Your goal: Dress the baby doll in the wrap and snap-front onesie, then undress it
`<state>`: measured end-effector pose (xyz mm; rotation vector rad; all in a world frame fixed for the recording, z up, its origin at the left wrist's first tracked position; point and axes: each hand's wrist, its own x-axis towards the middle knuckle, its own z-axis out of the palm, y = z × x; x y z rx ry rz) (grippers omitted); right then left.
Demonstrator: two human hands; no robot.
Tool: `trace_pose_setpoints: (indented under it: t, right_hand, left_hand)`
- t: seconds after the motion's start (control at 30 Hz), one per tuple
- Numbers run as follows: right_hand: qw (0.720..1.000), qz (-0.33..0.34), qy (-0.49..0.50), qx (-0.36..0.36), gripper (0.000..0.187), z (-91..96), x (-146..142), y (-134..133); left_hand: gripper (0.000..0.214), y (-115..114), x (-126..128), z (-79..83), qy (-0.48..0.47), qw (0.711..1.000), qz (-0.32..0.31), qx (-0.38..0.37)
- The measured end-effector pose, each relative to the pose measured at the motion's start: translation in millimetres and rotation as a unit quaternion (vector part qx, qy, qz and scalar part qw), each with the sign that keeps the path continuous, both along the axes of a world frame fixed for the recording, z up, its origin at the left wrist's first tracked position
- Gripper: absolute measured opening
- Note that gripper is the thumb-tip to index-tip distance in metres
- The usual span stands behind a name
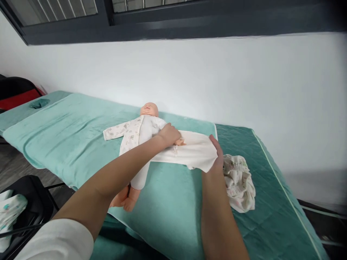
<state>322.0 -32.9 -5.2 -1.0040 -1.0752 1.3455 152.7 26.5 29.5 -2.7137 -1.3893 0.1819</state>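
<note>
A baby doll (141, 135) lies on its back on a teal towel (67, 133), head toward the wall, bare feet toward me. It wears a patterned white top and white trousers. My left hand (168, 134) rests closed on the doll's arm at the edge of a cream garment (196, 150) spread to the doll's right. My right hand (217, 153) grips the far corner of that garment, fingers curled over the cloth.
A crumpled patterned cloth (240, 180) lies to the right on the teal quilted bed cover (271, 216). A white wall runs behind the bed. A black chair (29, 202) with a patterned cloth stands at lower left.
</note>
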Motion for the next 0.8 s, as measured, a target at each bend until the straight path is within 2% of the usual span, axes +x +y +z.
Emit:
trace_pose_setpoints:
  t: [0.1, 0.23, 0.33, 0.43, 0.5, 0.53, 0.6, 0.63, 0.67, 0.73, 0.8]
  right_hand:
    - [0.996, 0.035, 0.068, -0.053, 0.062, 8.9, -11.3, -5.9]
    - [0.992, 0.070, 0.094, -0.051, 0.065, 12.1, -39.0, -11.5]
    - [0.994, 0.027, 0.102, -0.007, 0.050, 9.1, -55.7, -16.7]
    - [0.994, 0.015, 0.102, 0.039, 0.050, 4.7, -65.0, -21.9]
    - [0.993, 0.038, 0.101, 0.053, 0.054, 2.3, -70.3, -25.3]
    - [0.992, 0.053, 0.097, 0.063, 0.056, 1.2, -73.6, -27.1]
    - [0.990, 0.083, 0.077, 0.090, 0.061, -1.0, -82.0, -30.5]
    - [0.988, 0.095, 0.062, 0.104, 0.062, -2.4, -87.0, -32.1]
    - [0.987, 0.106, 0.044, 0.115, 0.063, -4.2, -92.2, -33.5]
    - [0.983, 0.135, 0.008, 0.121, 0.061, -8.8, -102.2, -35.7]
    - [0.981, 0.159, -0.025, 0.113, 0.058, -14.1, -109.7, -37.2]
  left_hand:
    - [0.020, 0.1, 7.5, -10.0, -0.013, 1.000, 0.017, -0.001]
    - [0.017, 0.1, 13.7, -15.0, -0.039, 0.998, 0.038, -0.013]
    - [0.018, -3.9, 4.0, -6.8, -0.076, 0.996, 0.028, -0.026]
    - [0.025, -11.3, -19.2, 8.9, -0.135, 0.990, 0.016, -0.036]
    - [0.026, -17.5, -38.9, 19.9, -0.254, 0.964, 0.029, -0.073]
    - [0.027, -20.8, -49.0, 24.8, -0.340, 0.934, 0.043, -0.101]
    - [0.033, -27.4, -67.6, 32.3, -0.494, 0.849, 0.066, -0.177]
    - [0.036, -30.4, -75.2, 34.6, -0.535, 0.814, 0.074, -0.212]
    - [0.040, -33.2, -81.1, 36.1, -0.552, 0.794, 0.083, -0.241]
    - [0.053, -36.9, -87.1, 36.9, -0.537, 0.794, 0.104, -0.266]
    - [0.060, -37.1, -85.6, 36.5, -0.505, 0.818, 0.129, -0.245]
